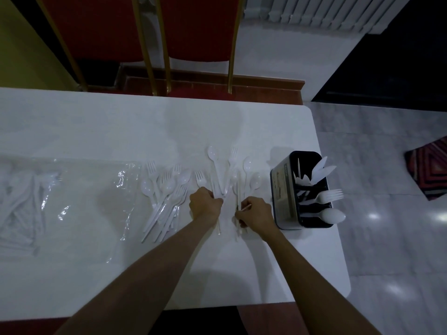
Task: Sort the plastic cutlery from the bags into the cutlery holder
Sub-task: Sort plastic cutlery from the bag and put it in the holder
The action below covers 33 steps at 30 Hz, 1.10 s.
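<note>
White plastic forks and spoons lie loose on the white table (121, 122). One pile (167, 194) sits left of my hands, and a smaller fan of spoons and forks (229, 172) spreads just beyond them. My left hand (205, 205) is closed over the handle ends of that fan. My right hand (254, 213) pinches thin stick-like pieces (239, 189). The black cutlery holder (284, 189) stands at the table's right edge, with knives, a fork and a spoon in separate compartments.
A clear plastic bag (79, 204) lies flat at left, with a second bag of cutlery (21, 209) at the far left edge. Two red chairs (193, 27) stand beyond the table. The table's right edge drops to a grey tiled floor (387, 165).
</note>
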Each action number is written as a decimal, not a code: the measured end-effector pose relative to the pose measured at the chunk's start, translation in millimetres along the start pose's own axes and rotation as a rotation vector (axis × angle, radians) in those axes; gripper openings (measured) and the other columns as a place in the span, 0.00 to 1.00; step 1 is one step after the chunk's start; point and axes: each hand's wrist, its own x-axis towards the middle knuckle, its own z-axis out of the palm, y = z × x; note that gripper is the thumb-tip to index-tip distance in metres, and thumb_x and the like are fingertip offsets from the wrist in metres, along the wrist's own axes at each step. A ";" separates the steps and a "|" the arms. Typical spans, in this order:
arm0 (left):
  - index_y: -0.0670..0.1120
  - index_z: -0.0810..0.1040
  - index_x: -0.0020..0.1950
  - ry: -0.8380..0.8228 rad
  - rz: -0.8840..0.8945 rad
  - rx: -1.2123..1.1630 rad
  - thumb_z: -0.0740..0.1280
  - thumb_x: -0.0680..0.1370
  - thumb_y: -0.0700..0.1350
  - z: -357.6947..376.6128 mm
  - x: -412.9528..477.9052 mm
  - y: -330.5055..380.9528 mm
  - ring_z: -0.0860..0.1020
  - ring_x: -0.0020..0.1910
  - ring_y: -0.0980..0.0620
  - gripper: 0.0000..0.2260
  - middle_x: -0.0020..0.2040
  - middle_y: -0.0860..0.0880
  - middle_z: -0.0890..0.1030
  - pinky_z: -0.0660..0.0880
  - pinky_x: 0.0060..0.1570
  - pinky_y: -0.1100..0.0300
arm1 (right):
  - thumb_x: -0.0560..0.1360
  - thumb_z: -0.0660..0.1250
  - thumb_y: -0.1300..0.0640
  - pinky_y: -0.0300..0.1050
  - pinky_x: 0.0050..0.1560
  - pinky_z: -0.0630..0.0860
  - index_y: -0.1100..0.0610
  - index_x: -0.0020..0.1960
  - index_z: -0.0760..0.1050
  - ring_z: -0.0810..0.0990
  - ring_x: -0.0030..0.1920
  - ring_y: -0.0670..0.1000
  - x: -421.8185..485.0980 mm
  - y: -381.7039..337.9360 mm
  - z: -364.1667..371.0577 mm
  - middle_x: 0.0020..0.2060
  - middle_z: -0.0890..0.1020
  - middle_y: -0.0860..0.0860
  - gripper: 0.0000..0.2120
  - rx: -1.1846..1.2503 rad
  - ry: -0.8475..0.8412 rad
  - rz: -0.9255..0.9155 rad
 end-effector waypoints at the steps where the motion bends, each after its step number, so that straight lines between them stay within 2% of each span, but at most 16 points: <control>1: 0.42 0.75 0.31 -0.014 -0.001 0.000 0.72 0.68 0.39 -2.6 -0.1 -0.8 0.75 0.27 0.51 0.08 0.27 0.47 0.75 0.66 0.26 0.64 | 0.70 0.74 0.61 0.51 0.48 0.82 0.66 0.45 0.78 0.85 0.39 0.59 0.1 -1.1 0.6 0.39 0.84 0.61 0.09 0.008 0.006 -0.004; 2: 0.43 0.75 0.28 -0.030 -0.006 -0.005 0.71 0.68 0.39 -6.3 -0.7 -3.0 0.72 0.25 0.52 0.10 0.24 0.49 0.72 0.63 0.24 0.65 | 0.70 0.75 0.61 0.51 0.47 0.82 0.67 0.43 0.79 0.85 0.38 0.59 0.2 -1.7 1.7 0.37 0.84 0.62 0.10 0.017 0.010 -0.010; 4: 0.42 0.78 0.31 -0.059 -0.020 -0.018 0.71 0.68 0.40 -16.4 -0.9 -12.0 0.74 0.27 0.53 0.07 0.26 0.49 0.75 0.65 0.26 0.65 | 0.68 0.77 0.60 0.48 0.44 0.83 0.68 0.40 0.78 0.84 0.33 0.55 -1.8 -3.5 4.2 0.34 0.84 0.62 0.12 0.055 -0.007 -0.009; 6: 0.41 0.82 0.34 -0.084 0.003 -0.032 0.72 0.68 0.42 -27.1 -0.7 -24.8 0.78 0.32 0.51 0.05 0.30 0.47 0.80 0.70 0.33 0.63 | 0.67 0.78 0.59 0.40 0.38 0.81 0.65 0.36 0.77 0.81 0.26 0.45 -3.3 -4.5 8.8 0.29 0.81 0.57 0.13 0.091 -0.037 -0.015; 8: 0.43 0.82 0.36 -0.116 0.013 -0.043 0.72 0.68 0.43 -37.0 -0.1 -37.8 0.78 0.35 0.52 0.04 0.32 0.50 0.81 0.70 0.35 0.64 | 0.66 0.79 0.58 0.32 0.29 0.76 0.60 0.29 0.71 0.76 0.20 0.39 -3.7 -7.6 16.4 0.24 0.77 0.52 0.17 0.100 -0.054 -0.021; 12: 0.45 0.83 0.37 -0.165 0.019 -0.112 0.73 0.69 0.44 -51.5 -2.9 -55.8 0.78 0.34 0.52 0.04 0.32 0.50 0.81 0.75 0.42 0.58 | 0.67 0.78 0.57 0.29 0.25 0.70 0.56 0.25 0.67 0.72 0.16 0.38 -5.5 -14.0 38.4 0.21 0.75 0.48 0.21 0.062 -0.051 -0.003; 14: 0.44 0.84 0.39 -0.147 0.029 -0.137 0.72 0.70 0.45 -56.6 -4.6 -60.2 0.78 0.34 0.52 0.04 0.34 0.48 0.82 0.75 0.43 0.57 | 0.69 0.76 0.58 0.28 0.23 0.67 0.56 0.26 0.66 0.71 0.16 0.39 -6.0 -15.9 47.2 0.22 0.76 0.51 0.21 0.017 -0.017 -0.015; 17: 0.45 0.83 0.41 -0.127 0.048 -0.142 0.72 0.72 0.46 -61.1 -3.6 -64.5 0.79 0.35 0.54 0.05 0.36 0.49 0.83 0.74 0.43 0.59 | 0.71 0.72 0.61 0.34 0.24 0.65 0.56 0.25 0.64 0.69 0.21 0.44 -7.5 -17.2 53.1 0.33 0.82 0.64 0.21 -0.056 -0.025 -0.072; 19: 0.44 0.83 0.42 -0.150 0.052 -0.160 0.72 0.72 0.46 -62.6 -3.3 -67.4 0.80 0.36 0.53 0.05 0.37 0.48 0.84 0.75 0.44 0.58 | 0.70 0.71 0.62 0.39 0.27 0.68 0.57 0.27 0.65 0.74 0.28 0.51 -12.7 -15.9 51.2 0.38 0.83 0.67 0.18 -0.072 -0.055 -0.087; 21: 0.44 0.82 0.42 -0.175 0.065 -0.175 0.73 0.71 0.45 -62.7 -2.6 -69.6 0.81 0.37 0.51 0.05 0.37 0.48 0.84 0.76 0.46 0.57 | 0.71 0.72 0.61 0.44 0.36 0.76 0.58 0.35 0.70 0.80 0.35 0.55 -17.1 -12.5 44.9 0.39 0.82 0.63 0.11 -0.039 -0.046 -0.105; 22: 0.44 0.82 0.41 -0.185 0.075 -0.175 0.73 0.71 0.45 -62.5 -2.5 -71.0 0.80 0.36 0.51 0.05 0.35 0.48 0.84 0.76 0.46 0.57 | 0.72 0.72 0.61 0.43 0.39 0.78 0.60 0.41 0.72 0.80 0.37 0.54 -19.3 -9.5 41.0 0.39 0.81 0.59 0.08 0.002 -0.015 -0.109; 24: 0.44 0.83 0.42 -0.202 0.096 -0.180 0.73 0.71 0.44 -64.3 -4.1 -72.8 0.78 0.34 0.53 0.04 0.33 0.49 0.82 0.76 0.46 0.57 | 0.73 0.71 0.61 0.37 0.38 0.75 0.62 0.47 0.73 0.78 0.37 0.50 -22.9 -3.6 32.4 0.38 0.80 0.55 0.08 0.038 0.101 -0.106; 28: 0.43 0.83 0.43 -0.222 0.116 -0.186 0.72 0.72 0.44 -64.3 -7.5 -73.4 0.78 0.33 0.54 0.05 0.34 0.49 0.82 0.74 0.43 0.58 | 0.74 0.68 0.63 0.42 0.34 0.73 0.64 0.46 0.74 0.72 0.30 0.48 -20.9 11.9 25.3 0.32 0.75 0.52 0.05 -0.021 0.253 -0.123; 29: 0.43 0.83 0.44 -0.225 0.117 -0.188 0.72 0.72 0.44 -64.5 -8.0 -73.4 0.78 0.34 0.54 0.05 0.34 0.49 0.82 0.74 0.43 0.59 | 0.74 0.68 0.64 0.39 0.33 0.72 0.63 0.49 0.76 0.71 0.29 0.47 -21.1 13.8 25.5 0.32 0.76 0.52 0.04 -0.041 0.252 -0.135; 31: 0.43 0.83 0.44 -0.235 0.118 -0.184 0.73 0.72 0.44 -65.3 -8.6 -73.7 0.79 0.34 0.53 0.05 0.33 0.49 0.82 0.76 0.44 0.57 | 0.75 0.67 0.64 0.29 0.30 0.67 0.59 0.58 0.78 0.73 0.30 0.45 -21.3 17.4 27.7 0.35 0.79 0.51 0.12 -0.078 0.248 -0.146; 33: 0.44 0.83 0.43 -0.244 0.122 -0.181 0.73 0.71 0.44 -66.0 -7.3 -75.2 0.80 0.35 0.52 0.05 0.32 0.50 0.82 0.78 0.47 0.55 | 0.75 0.66 0.64 0.27 0.28 0.65 0.59 0.56 0.79 0.74 0.30 0.45 -21.1 18.4 27.2 0.36 0.79 0.51 0.11 -0.077 0.267 -0.120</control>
